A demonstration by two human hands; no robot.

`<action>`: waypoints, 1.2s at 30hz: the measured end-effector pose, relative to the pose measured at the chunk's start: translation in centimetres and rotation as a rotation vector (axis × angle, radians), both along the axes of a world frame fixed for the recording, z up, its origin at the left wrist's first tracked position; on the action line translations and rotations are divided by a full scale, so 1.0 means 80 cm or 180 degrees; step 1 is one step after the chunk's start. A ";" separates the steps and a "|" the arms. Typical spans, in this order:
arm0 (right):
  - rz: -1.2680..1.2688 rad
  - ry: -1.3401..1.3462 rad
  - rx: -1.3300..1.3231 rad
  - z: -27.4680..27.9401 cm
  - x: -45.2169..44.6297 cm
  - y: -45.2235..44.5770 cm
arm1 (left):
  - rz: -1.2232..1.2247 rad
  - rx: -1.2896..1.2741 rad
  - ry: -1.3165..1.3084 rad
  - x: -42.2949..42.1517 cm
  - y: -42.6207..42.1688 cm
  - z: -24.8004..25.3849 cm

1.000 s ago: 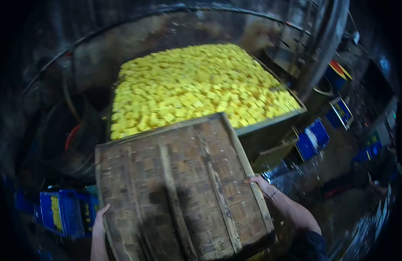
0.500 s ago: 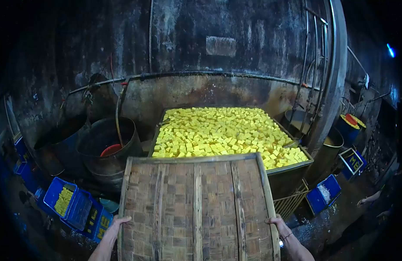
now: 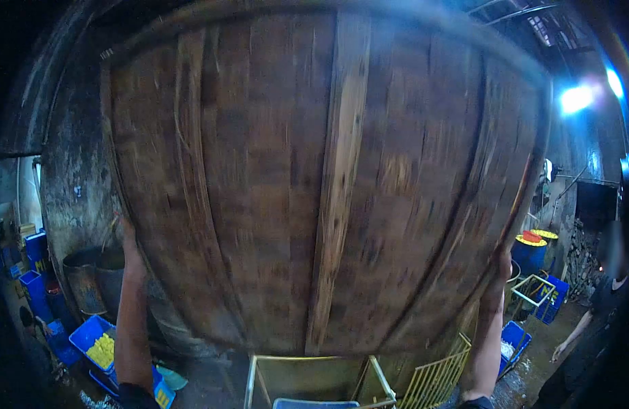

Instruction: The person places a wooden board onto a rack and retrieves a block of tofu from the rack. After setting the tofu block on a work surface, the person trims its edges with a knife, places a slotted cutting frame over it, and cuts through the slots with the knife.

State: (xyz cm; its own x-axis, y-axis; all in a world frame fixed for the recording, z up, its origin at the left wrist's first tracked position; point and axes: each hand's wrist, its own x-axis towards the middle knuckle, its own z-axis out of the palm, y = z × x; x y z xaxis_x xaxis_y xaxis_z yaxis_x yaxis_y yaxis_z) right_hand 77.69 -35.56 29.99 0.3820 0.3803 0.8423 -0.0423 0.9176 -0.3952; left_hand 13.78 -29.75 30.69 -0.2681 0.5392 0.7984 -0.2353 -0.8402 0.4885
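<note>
A large woven tray (image 3: pixel 273 177) with a wooden frame and slats fills most of the view, raised upright in front of me. My left hand (image 3: pixel 128 235) grips its left edge, with the fingers partly hidden behind the frame. On the opposite edge, my right hand (image 3: pixel 504 264) is closed round the frame, mostly hidden by it. Both forearms reach up from below. The vat of yellow blocks seen earlier is behind the tray and out of sight.
Below the tray stands a pale metal frame (image 3: pixel 314 357). A slatted rack (image 3: pixel 440 368) leans to its right. At left are a blue crate (image 3: pixel 89 330) with yellow pieces and dark barrels (image 3: pixel 83 276). A person (image 3: pixel 594 327) stands at the right.
Both hands have lifted the tray from low in front of me to head height. It now covers the vat of yellow blocks and the back wall.
</note>
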 end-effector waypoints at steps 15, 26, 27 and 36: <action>0.0199 0.1780 0.1445 0.095 -0.061 0.078 | -0.0545 0.1367 -0.1613 0.027 0.037 0.084; -0.0026 0.0125 -0.0830 -0.009 0.018 0.105 | -0.1249 -0.0940 0.0265 -0.006 0.050 -0.060; -0.0068 -0.0144 -0.1158 -0.027 0.030 0.115 | -0.1351 -0.1162 0.0452 -0.008 0.058 -0.076; 0.0880 -0.0431 -0.3459 -0.200 0.057 0.166 | -0.0771 -0.2614 0.0864 0.071 0.091 -0.161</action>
